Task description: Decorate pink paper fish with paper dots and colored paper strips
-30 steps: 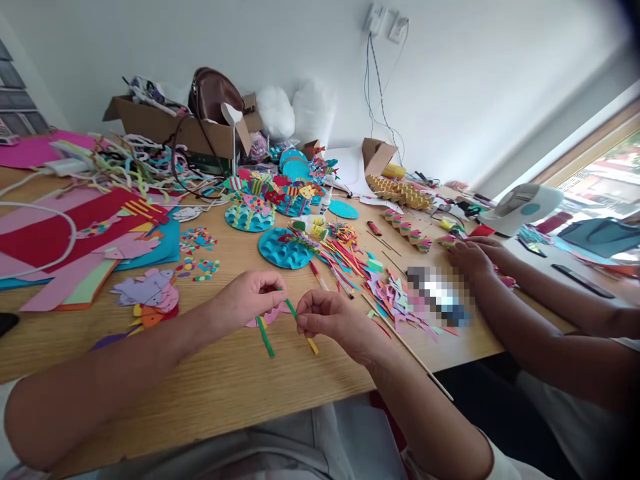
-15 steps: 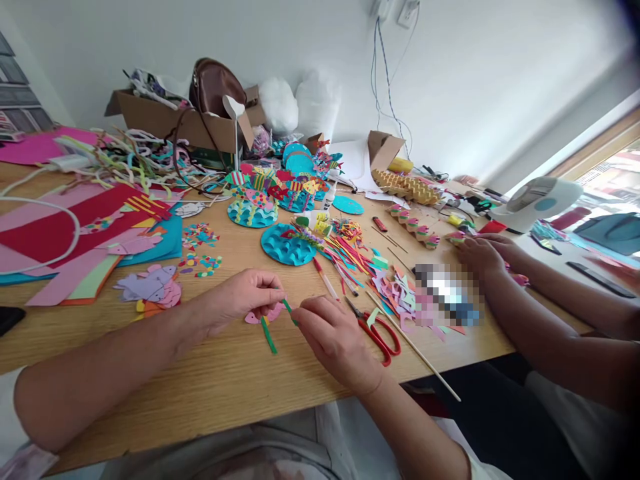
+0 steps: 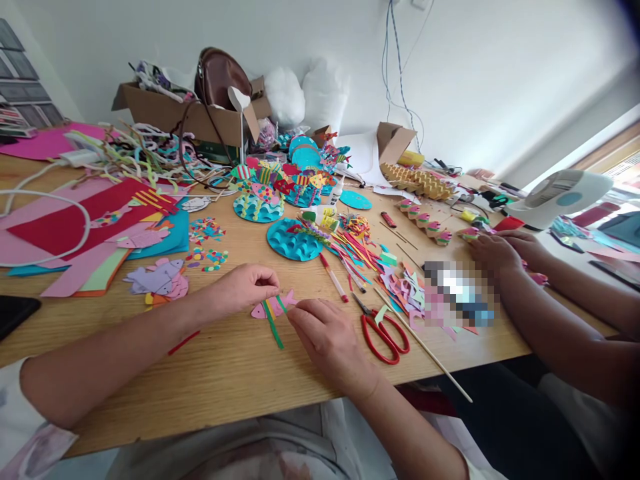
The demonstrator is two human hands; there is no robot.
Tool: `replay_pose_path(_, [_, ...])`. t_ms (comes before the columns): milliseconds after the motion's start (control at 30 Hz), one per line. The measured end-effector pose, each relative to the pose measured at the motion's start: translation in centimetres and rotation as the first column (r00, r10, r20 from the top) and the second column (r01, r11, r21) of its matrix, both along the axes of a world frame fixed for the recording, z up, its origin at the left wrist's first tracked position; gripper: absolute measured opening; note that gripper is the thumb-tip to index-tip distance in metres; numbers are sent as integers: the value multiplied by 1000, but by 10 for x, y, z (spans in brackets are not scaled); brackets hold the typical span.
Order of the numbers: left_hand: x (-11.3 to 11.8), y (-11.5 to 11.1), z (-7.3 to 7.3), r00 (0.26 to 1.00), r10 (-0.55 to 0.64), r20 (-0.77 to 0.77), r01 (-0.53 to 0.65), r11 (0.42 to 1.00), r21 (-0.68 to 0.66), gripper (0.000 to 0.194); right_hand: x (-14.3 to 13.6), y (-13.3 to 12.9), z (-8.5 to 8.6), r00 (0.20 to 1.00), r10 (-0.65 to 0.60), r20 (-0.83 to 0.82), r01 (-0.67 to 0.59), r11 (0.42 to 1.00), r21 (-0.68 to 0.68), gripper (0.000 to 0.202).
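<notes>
A short green paper strip spans the gap between my two hands. My left hand pinches its upper end, and the fingertips of my right hand close on its lower end. Beneath them on the table lies a pink paper fish, partly covered by my hands. Across its body run a yellow band and a second green strip, whose end hangs past the fish's lower edge. Red-handled scissors rest beside my right hand. A red strip lies below my left forearm.
A wooden stick and a red-capped pen lie to the right, near paper scraps. Stacked paper fish and coloured dots lie left. Blue wavy discs stand behind. A co-worker's hands work at right.
The view has shifted slightly. My left hand has lifted a little off the fish, so more of the fish and its yellow band shows. The green strip stays between my hands.
</notes>
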State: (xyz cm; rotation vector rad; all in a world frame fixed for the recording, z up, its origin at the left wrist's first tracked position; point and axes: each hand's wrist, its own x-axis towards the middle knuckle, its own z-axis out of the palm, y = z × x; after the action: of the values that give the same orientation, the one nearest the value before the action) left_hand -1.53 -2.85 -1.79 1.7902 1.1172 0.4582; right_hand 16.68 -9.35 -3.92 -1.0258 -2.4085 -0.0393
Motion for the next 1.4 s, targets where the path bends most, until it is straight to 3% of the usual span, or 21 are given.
replay_pose_path(167, [-3, 4, -9, 995, 41, -94, -29, 991, 129, 17, -6, 2, -4, 992, -30, 120, 33, 999, -20, 14])
replay_pose_path(367, [-6, 6, -9, 973, 46, -224, 9, 972, 236, 14, -11, 4, -3, 970, -65, 234, 77, 996, -42, 8])
replay_pose_path(633, [-6, 7, -16, 963, 39, -268, 60, 934, 351, 10, -13, 3, -4, 956, -68, 286, 94, 992, -79, 6])
replay_pose_path(1400, [-4, 9, -22, 951, 39, -307, 88, 917, 389, 9, -16, 1, -5, 942, -34, 334, 95, 982, -166, 10])
